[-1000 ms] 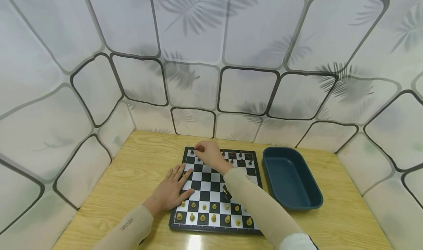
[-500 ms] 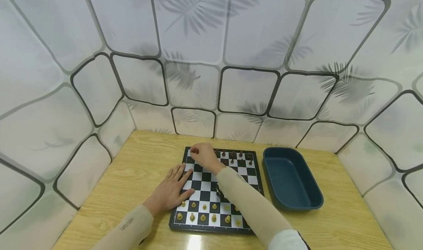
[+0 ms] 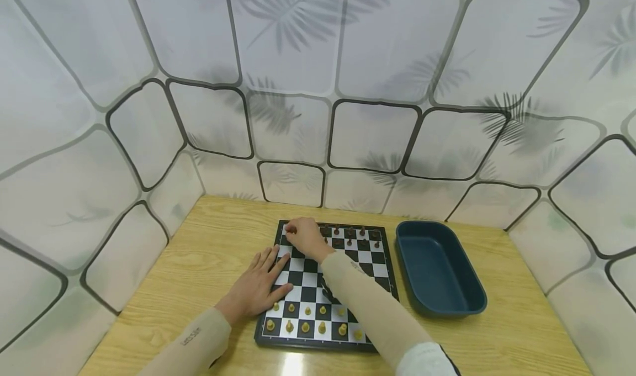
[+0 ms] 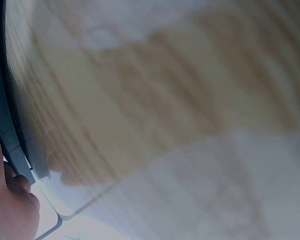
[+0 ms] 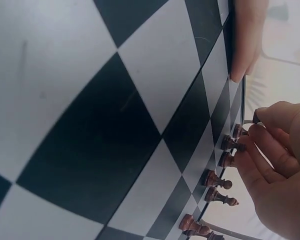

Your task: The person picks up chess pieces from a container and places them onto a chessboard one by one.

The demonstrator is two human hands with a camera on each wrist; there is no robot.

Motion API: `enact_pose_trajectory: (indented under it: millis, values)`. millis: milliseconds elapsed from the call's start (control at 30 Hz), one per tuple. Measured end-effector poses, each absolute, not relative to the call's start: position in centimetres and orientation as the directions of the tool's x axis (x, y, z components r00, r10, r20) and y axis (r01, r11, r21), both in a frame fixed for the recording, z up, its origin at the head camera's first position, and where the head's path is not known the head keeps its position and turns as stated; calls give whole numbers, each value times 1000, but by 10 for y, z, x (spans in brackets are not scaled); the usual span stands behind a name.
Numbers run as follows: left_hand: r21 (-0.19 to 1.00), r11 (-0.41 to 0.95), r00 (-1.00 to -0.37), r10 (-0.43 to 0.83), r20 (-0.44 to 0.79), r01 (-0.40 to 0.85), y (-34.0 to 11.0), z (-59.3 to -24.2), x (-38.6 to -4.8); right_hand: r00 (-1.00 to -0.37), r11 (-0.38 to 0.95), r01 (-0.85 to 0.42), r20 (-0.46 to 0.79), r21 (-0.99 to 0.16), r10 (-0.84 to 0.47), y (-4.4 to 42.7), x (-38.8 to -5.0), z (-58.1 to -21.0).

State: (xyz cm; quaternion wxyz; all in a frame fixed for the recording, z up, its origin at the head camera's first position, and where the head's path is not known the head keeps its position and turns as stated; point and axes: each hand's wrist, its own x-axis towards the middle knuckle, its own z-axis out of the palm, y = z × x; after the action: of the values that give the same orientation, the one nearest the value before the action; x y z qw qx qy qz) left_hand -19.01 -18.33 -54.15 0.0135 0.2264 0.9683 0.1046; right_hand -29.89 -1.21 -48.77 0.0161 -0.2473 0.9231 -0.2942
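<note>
A black-and-white chessboard (image 3: 308,295) lies on the wooden table. My left hand (image 3: 255,285) rests flat at its left edge, fingers spread, fingertips over the border squares. At the far left corner my right hand (image 3: 304,237) pinches a small dark brown chess piece (image 5: 256,117) between thumb and finger; its kind is mostly hidden. Several brown pieces stand close by that hand, among them a pawn (image 5: 217,180) and a bishop (image 5: 221,197). Two rows of yellow pieces (image 3: 305,327) stand along the near side, some hidden by the right forearm.
A dark blue tray (image 3: 439,271) stands just right of the board. Wood tabletop (image 3: 199,249) extends to the left. A patterned curtain (image 3: 293,127) closes off the back and sides.
My right hand has moved slightly left along the far row toward the corner, first lifting a brown piece and now lowering with it. My left hand stays in place.
</note>
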Motion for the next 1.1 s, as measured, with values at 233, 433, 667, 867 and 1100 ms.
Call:
enact_pose_trajectory:
  millis: [233, 433, 667, 867, 1100]
  values:
    - [203, 876, -897, 443, 18, 437, -183, -541, -189, -875, 729, -455, 101, -511, -474, -15, -297, -490]
    - [205, 878, -897, 441, 9, 434, -183, -542, -190, -874, 727, -446, 77, -522, -480, -16, -296, -489]
    - [207, 877, -897, 441, 14, 434, -184, -541, -190, -879, 736, -428, 50, -525, -475, -17, -295, -486]
    - [214, 874, -896, 443, 13, 436, -182, -541, -189, -884, 745, -419, 46, -519, -466, -17, -294, -488]
    - [215, 873, -895, 446, 17, 439, -181, -541, -189, -880, 718, -426, 67, -551, -470, -12, -295, -486]
